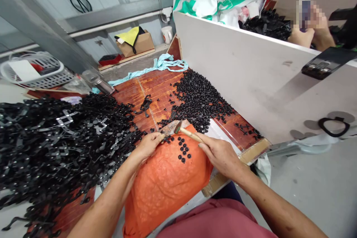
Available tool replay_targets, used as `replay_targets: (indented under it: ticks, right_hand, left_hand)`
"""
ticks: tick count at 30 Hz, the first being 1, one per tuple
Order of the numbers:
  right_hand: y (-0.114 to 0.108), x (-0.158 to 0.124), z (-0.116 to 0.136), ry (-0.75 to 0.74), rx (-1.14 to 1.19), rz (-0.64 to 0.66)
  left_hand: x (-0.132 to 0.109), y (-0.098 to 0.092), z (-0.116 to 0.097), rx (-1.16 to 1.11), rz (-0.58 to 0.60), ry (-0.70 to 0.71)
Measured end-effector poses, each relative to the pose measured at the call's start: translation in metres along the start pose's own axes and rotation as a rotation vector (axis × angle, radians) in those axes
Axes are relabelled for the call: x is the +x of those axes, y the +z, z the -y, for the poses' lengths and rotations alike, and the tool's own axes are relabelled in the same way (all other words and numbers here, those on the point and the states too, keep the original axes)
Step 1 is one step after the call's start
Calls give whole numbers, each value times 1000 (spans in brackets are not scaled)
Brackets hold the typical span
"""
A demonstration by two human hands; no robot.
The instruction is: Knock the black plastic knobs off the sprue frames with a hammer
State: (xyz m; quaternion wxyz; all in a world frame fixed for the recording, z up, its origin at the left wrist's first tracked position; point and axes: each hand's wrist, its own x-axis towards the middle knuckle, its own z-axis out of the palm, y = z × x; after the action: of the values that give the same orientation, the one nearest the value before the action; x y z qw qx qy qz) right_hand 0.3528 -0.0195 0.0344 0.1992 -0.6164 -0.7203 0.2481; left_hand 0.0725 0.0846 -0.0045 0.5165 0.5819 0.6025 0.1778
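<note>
My right hand [220, 154] is closed round the wooden handle of a small hammer [184, 130], whose metal head rests over a worn block at the far edge of an orange cushion [164, 182]. My left hand [149, 144] pinches a small black part against that block, fingers together. Several small black round caps [184, 150] lie on the cushion between my hands. A big heap of black metal strips [55, 141] is at my left. A pile of small black caps [199, 102] lies just beyond the hammer.
A white board [251, 70] walls off the right side; behind it another person's hands hold a phone beside more black parts. A white basket [36, 70], a cardboard box [136, 42], a mug [167, 34] and a blue cloth [164, 64] lie at the back.
</note>
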Motion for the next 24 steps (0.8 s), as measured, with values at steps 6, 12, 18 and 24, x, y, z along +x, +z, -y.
replay_targets:
  ticks: [6, 12, 18, 24]
  right_hand:
    - [7, -5, -11, 34, 0, -11]
    - [6, -7, -11, 49, 34, 22]
    - [0, -4, -4, 16, 5, 32]
    - [1, 2, 6, -83, -110, -39]
  left_hand:
    - [-3, 0, -11, 135, -22, 48]
    - [-4, 1, -20, 320, -33, 67]
    - [-1, 0, -20, 389, -28, 56]
    - [1, 2, -18, 404, -50, 64]
